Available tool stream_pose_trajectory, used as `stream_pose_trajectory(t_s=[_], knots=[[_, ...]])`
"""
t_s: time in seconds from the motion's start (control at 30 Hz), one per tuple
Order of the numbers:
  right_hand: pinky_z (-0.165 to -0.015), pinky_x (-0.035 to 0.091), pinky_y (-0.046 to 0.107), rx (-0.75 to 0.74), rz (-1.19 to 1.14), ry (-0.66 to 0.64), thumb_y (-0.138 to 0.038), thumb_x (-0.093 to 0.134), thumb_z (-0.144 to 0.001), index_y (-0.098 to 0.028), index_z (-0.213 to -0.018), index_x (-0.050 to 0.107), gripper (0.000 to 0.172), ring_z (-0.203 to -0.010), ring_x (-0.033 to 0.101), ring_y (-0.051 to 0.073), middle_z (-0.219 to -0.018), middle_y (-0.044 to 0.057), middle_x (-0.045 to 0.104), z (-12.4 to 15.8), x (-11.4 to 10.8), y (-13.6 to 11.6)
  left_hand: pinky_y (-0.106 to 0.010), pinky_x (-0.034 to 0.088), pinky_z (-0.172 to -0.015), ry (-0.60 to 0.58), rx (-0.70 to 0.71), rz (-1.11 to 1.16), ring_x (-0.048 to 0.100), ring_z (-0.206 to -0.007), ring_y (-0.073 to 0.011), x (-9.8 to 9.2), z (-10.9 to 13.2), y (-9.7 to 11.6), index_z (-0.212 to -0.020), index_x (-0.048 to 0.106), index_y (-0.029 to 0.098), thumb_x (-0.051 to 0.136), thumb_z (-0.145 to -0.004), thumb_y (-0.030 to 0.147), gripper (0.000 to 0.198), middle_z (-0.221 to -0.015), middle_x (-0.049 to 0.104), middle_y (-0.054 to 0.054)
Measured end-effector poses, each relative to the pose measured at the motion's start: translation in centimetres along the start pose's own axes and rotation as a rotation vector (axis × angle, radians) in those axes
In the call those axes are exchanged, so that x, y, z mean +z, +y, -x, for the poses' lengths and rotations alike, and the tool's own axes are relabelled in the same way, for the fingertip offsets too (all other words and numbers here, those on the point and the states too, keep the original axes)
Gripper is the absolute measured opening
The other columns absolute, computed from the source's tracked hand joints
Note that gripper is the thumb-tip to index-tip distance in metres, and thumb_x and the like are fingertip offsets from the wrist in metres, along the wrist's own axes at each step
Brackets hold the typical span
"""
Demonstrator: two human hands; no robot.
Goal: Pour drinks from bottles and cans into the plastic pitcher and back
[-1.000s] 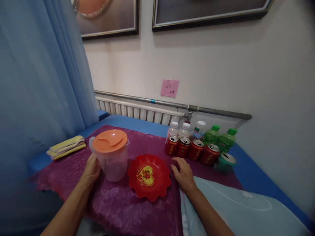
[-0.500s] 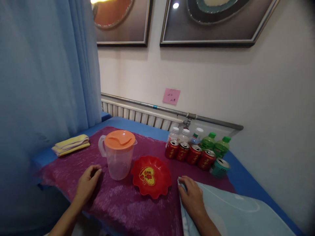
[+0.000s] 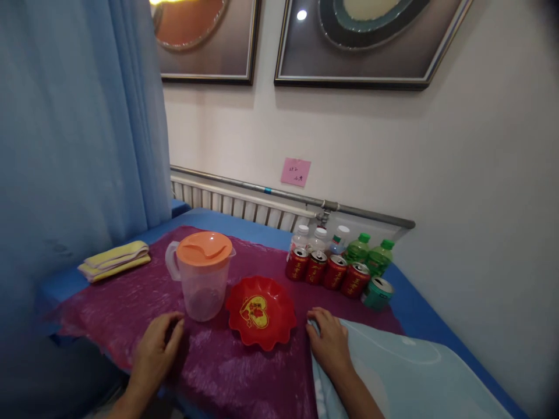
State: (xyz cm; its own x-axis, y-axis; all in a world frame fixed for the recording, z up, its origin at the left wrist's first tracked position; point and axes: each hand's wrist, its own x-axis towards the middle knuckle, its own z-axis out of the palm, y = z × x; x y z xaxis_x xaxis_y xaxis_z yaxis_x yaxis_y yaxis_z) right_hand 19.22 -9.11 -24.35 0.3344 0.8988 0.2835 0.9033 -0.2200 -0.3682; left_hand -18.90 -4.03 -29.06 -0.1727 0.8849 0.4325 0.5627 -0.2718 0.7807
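Beside the clear plastic pitcher (image 3: 205, 294) with its orange lid (image 3: 204, 249), my left hand (image 3: 158, 346) rests on the purple plastic sheet (image 3: 236, 384). A gap shows between its thumb and forefinger, and nothing is seen in it. To the right of the pitcher lies a red scalloped plate (image 3: 279, 317) with a yellow printed design. My right hand (image 3: 329, 340) lies on the corner of a light blue cloth (image 3: 406, 372), just right of the plate. Its fingers are loosely stretched out and hold nothing that I can see.
Several red cans (image 3: 336, 272) and a teal can (image 3: 378, 293) stand in a row at the right. Behind them are clear bottles (image 3: 318, 240) and green-capped bottles (image 3: 379, 257). A folded yellow towel (image 3: 116, 260) lies at the left, near a blue curtain (image 3: 78, 128).
The whole view has shifted slightly. My left hand is a little closer to the pitcher and lower in view. The right hand stays on the cloth, and the objects keep their places.
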Motion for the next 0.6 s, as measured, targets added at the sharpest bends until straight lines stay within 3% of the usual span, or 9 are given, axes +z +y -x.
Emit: stream_pose_trajectory(t_s=[0.3, 0.6], knots=[[-0.096, 0.041, 0.043, 0.023, -0.024, -0.022, -0.023, 0.048, -0.080, -0.022, -0.098, 0.071, 0.029, -0.115, 0.060, 0.027, -0.119, 0.009, 0.068, -0.2, -0.2, 0.0, -0.037, 0.045, -0.081, -0.040, 0.229, -0.134, 0.064, -0.085, -0.0204, 2.4, 1.5, -2.6, -0.091, 0.066, 0.026, 0.046, -0.090, 0.056, 0.036, -0.090, 0.071, 0.000], [-0.095, 0.040, 0.046, 0.013, -0.151, 0.027, -0.023, 0.050, -0.077, -0.023, -0.091, 0.070, 0.025, -0.111, 0.060, 0.030, -0.113, 0.010, 0.070, -0.2, -0.1, 0.2, -0.038, 0.050, -0.079, -0.066, 0.217, -0.209, 0.066, -0.084, -0.0221, 2.1, 1.4, -1.9, -0.091, 0.067, 0.027, 0.048, -0.087, 0.051, 0.031, -0.090, 0.072, -0.001]])
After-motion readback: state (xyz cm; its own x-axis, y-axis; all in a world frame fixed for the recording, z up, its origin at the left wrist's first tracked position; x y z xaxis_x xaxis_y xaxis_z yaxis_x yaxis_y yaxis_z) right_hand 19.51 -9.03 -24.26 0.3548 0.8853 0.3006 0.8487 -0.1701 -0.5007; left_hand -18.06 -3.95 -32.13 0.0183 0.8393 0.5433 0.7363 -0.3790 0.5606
